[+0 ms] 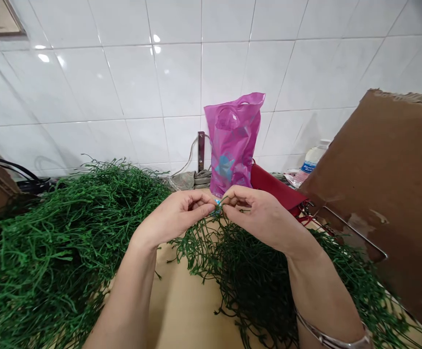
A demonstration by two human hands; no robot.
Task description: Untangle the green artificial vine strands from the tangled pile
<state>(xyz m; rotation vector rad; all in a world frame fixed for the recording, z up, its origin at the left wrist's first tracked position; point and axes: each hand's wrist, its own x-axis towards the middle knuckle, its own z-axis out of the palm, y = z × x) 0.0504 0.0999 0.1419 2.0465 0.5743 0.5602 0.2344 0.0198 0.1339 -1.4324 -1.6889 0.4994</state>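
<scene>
My left hand [182, 213] and my right hand [258, 213] meet fingertip to fingertip over the middle of the table. Both are closed in a pinch on a thin green strand [224, 199], its ends mostly hidden by the fingers. A small bit of blue shows just behind the fingertips. Below the hands hang and lie loose green strands [203, 247], running into a darker heap [258, 276] under my right forearm. To the left of my left hand spreads a large pile of bright green, thin branching strands [69, 237], like artificial greenery.
A purple plastic bag [235, 145] stands against the white tiled wall [178, 77]. Right of it are a red bag [276, 186], a clear bottle with a blue label [311, 160] and a large brown cardboard piece [385, 194]. Bare tabletop [182, 300] shows between my forearms.
</scene>
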